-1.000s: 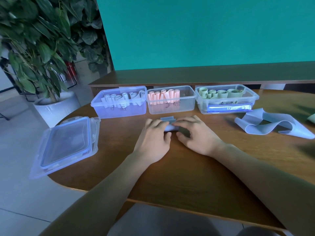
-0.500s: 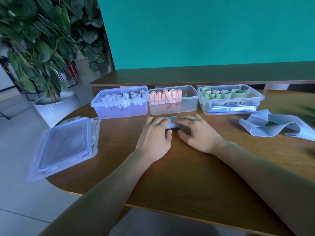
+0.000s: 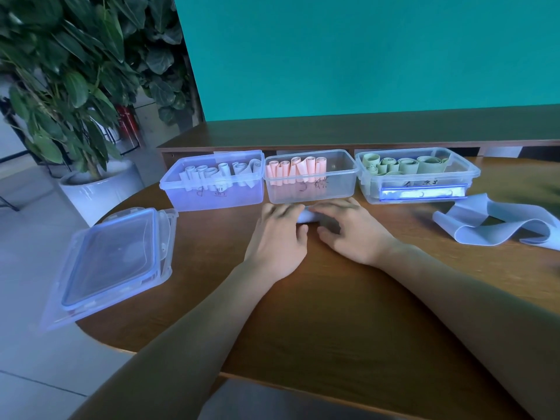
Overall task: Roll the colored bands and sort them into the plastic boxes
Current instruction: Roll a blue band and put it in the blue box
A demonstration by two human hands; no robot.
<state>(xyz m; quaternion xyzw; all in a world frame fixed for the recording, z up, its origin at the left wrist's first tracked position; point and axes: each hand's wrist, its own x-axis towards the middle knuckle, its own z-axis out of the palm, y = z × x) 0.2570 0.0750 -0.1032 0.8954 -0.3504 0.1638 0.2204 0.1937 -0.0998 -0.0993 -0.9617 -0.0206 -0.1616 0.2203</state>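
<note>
A pale blue band (image 3: pixel 306 217), rolled up almost to its end, lies on the wooden table (image 3: pixel 333 313) just in front of the middle box. My left hand (image 3: pixel 277 237) and my right hand (image 3: pixel 348 234) lie side by side over it, fingers stretched forward and pressing on the roll, which they mostly hide. Behind them stand three clear plastic boxes in a row: the left box (image 3: pixel 212 200) holds blue rolls, the middle box (image 3: pixel 336 189) pink rolls, the right box (image 3: pixel 466 172) green rolls.
A loose unrolled blue band (image 3: pixel 497 227) lies in folds at the right of the table. A clear box lid (image 3: pixel 112 265) hangs over the table's left edge. A potted plant (image 3: pixel 91 192) stands on the floor to the left. A wooden ledge runs behind the boxes.
Both hands have pushed the roll forward towards the middle box. The flat end of the band that showed ahead of the fingers is now rolled in.
</note>
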